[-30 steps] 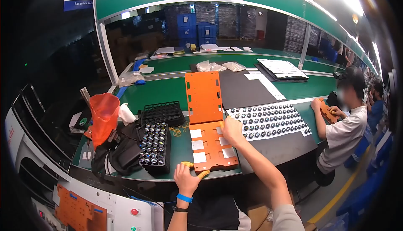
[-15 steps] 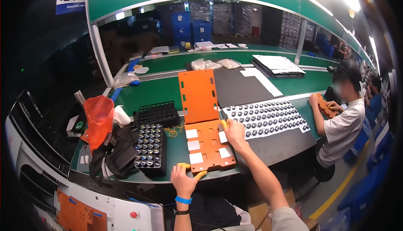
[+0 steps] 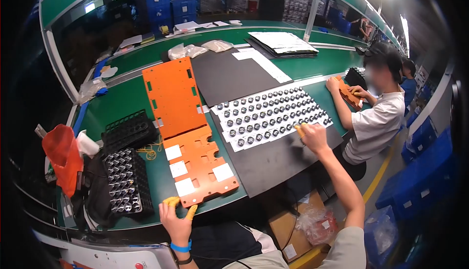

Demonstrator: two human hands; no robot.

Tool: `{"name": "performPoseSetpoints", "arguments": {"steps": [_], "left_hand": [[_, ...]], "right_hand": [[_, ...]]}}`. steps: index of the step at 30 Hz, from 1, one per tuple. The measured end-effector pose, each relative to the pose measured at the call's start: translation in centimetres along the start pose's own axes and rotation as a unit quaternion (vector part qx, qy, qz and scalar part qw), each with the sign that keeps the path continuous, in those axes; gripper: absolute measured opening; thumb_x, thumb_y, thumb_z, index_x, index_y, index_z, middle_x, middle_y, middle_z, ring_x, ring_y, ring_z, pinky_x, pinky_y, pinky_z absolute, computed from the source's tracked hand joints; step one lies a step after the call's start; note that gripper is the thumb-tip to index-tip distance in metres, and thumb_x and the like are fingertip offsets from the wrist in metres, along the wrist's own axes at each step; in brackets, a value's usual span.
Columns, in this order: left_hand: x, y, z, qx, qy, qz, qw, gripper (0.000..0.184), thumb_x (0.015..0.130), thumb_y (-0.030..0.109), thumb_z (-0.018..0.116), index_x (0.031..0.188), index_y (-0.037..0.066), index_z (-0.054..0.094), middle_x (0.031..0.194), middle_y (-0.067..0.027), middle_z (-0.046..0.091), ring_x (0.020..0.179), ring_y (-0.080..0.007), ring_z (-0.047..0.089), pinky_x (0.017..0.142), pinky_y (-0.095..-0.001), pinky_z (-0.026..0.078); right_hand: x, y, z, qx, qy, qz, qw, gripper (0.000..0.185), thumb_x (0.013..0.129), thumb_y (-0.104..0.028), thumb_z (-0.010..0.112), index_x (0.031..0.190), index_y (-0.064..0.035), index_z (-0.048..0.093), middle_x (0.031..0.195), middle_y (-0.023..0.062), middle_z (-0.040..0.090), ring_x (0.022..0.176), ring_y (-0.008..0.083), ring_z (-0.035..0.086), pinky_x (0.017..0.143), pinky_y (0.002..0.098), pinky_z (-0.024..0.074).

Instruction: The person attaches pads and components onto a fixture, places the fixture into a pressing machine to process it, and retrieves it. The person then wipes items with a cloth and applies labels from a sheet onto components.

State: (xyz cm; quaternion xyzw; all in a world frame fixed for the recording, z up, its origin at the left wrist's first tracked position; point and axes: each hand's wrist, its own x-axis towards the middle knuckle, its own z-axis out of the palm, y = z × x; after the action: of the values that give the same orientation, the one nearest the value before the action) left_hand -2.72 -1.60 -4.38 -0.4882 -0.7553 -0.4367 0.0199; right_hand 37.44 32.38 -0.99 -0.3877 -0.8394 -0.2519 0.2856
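Note:
In the head view, an orange plate with cut-outs (image 3: pixel 198 171) lies on the bench, bearing several white squares such as the right-hand square (image 3: pixel 223 172). A second orange panel (image 3: pixel 176 100) adjoins its far edge. My left hand (image 3: pixel 177 220), yellow covers on its fingertips, is at the plate's near left corner with thumb and finger apart. My right hand (image 3: pixel 313 137) is over the near right part of an array of dark round pieces (image 3: pixel 266 115) on white backing. Its covered fingertips are drawn together; whatever they hold is hidden.
Left of the plate stand a black tray of shiny cylinders (image 3: pixel 124 181), a black rack (image 3: pixel 128 128) and an orange bag (image 3: pixel 62 156). A dark mat (image 3: pixel 264 171) lies under the array. At right, a co-worker (image 3: pixel 373 107) handles another orange piece (image 3: pixel 349 93).
My right hand has moved right, from the orange plate to the round pieces. A white square beside it earlier no longer shows on the plate. The view has turned right; my left hand stays at the corner.

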Motion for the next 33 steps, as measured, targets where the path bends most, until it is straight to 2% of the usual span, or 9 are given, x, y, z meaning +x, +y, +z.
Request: {"name": "performPoseSetpoints", "arguments": {"steps": [2, 7, 8, 11, 15, 20, 25, 29, 33], "left_hand": [[0.0, 0.0, -0.1, -0.002, -0.011, -0.009, 1.0, 0.052, 0.069, 0.031, 0.093, 0.101, -0.001, 0.068, 0.103, -0.0151, 0.065, 0.099, -0.038, 0.058, 0.087, -0.0466, 0.048], [0.5, -0.5, -0.6, -0.013, -0.048, -0.019, 0.999, 0.053, 0.07, 0.032, 0.093, 0.101, -0.002, 0.068, 0.103, -0.0163, 0.065, 0.099, -0.0385, 0.058, 0.086, -0.0472, 0.048], [0.4, -0.6, -0.6, -0.014, -0.052, -0.021, 0.998, 0.053, 0.07, 0.033, 0.093, 0.101, -0.002, 0.068, 0.103, -0.0165, 0.065, 0.099, -0.0386, 0.058, 0.086, -0.0474, 0.048], [0.2, -0.9, -0.3, 0.012, -0.045, -0.007, 0.999, 0.056, 0.07, 0.037, 0.093, 0.102, -0.002, 0.067, 0.103, -0.0169, 0.063, 0.098, -0.0389, 0.057, 0.085, -0.0478, 0.048], [0.1, -1.3, 0.0, 0.023, -0.037, 0.002, 0.999, 0.059, 0.069, 0.04, 0.093, 0.102, -0.001, 0.066, 0.102, -0.0163, 0.062, 0.098, -0.0381, 0.057, 0.084, -0.0471, 0.048], [0.2, -1.1, 0.1, 0.018, -0.03, 0.021, 0.999, 0.057, 0.074, 0.04, 0.09, 0.104, -0.001, 0.063, 0.101, -0.0159, 0.061, 0.094, -0.0374, 0.054, 0.081, -0.0444, 0.045], [0.1, -0.8, 0.0, 0.018, -0.033, 0.004, 0.999, 0.056, 0.075, 0.039, 0.09, 0.105, -0.001, 0.064, 0.105, -0.0189, 0.063, 0.1, -0.0439, 0.054, 0.092, -0.0512, 0.045], [0.1, -1.3, 0.1, 0.033, -0.022, 0.027, 0.999, 0.059, 0.071, 0.041, 0.091, 0.104, -0.001, 0.066, 0.103, -0.0163, 0.061, 0.099, -0.0389, 0.057, 0.084, -0.0482, 0.047], [0.0, -1.3, 0.1, 0.029, -0.022, 0.021, 0.999, 0.059, 0.07, 0.04, 0.092, 0.105, -0.001, 0.066, 0.104, -0.0162, 0.062, 0.099, -0.0388, 0.057, 0.085, -0.0486, 0.048]], "right_hand": [[-1.1, 3.0, -0.1, -0.044, 0.048, -0.048, 0.997, 0.031, 0.09, -0.026, 0.076, 0.07, -0.0118, 0.057, 0.06, 0.0025, 0.056, 0.056, 0.0218, 0.06, 0.057, 0.0367, 0.0455], [-3.9, 1.0, -2.2, -0.007, 0.01, -0.145, 0.989, 0.039, 0.087, -0.025, 0.079, 0.065, -0.0117, 0.05, 0.064, 0.0009, 0.046, 0.058, 0.0194, 0.051, 0.055, 0.0358, 0.0386], [-4.5, 0.1, -2.7, -0.011, -0.018, -0.155, 0.988, 0.036, 0.085, -0.028, 0.081, 0.067, -0.0114, 0.055, 0.065, 0.001, 0.048, 0.059, 0.0184, 0.053, 0.055, 0.0345, 0.0403], [-4.9, -0.9, -4.6, 0.065, -0.052, -0.08, 0.993, 0.036, 0.076, -0.034, 0.088, 0.075, -0.0081, 0.063, 0.07, 0.0032, 0.055, 0.062, 0.02, 0.058, 0.055, 0.0338, 0.0459], [-5.1, -0.6, -5.3, 0.085, -0.03, 0.106, 0.99, 0.037, 0.077, -0.03, 0.088, 0.086, -0.0019, 0.067, 0.075, 0.0078, 0.059, 0.067, 0.0265, 0.062, 0.058, 0.038, 0.0497], [-5.9, -0.4, -5.6, 0.082, -0.105, 0.186, 0.974, 0.029, 0.08, -0.015, 0.085, 0.097, -0.0007, 0.067, 0.087, 0.0108, 0.061, 0.073, 0.0283, 0.063, 0.066, 0.0387, 0.052], [-6.4, 2.4, -4.2, 0.132, -0.105, 0.274, 0.947, 0.031, 0.082, -0.007, 0.081, 0.109, -0.0003, 0.068, 0.095, 0.0129, 0.064, 0.079, 0.0298, 0.065, 0.073, 0.0398, 0.0543], [-6.5, 5.8, -1.8, 0.134, -0.056, 0.246, 0.958, 0.033, 0.083, -0.005, 0.079, 0.113, 0.0, 0.067, 0.098, 0.0133, 0.064, 0.089, 0.0303, 0.064, 0.08, 0.0409, 0.0533], [-5.1, 7.5, -0.6, 0.007, -0.045, 0.146, 0.988, 0.032, 0.079, -0.005, 0.079, 0.109, -0.0012, 0.068, 0.1, 0.0131, 0.066, 0.096, 0.0331, 0.062, 0.082, 0.0433, 0.0526]]}}
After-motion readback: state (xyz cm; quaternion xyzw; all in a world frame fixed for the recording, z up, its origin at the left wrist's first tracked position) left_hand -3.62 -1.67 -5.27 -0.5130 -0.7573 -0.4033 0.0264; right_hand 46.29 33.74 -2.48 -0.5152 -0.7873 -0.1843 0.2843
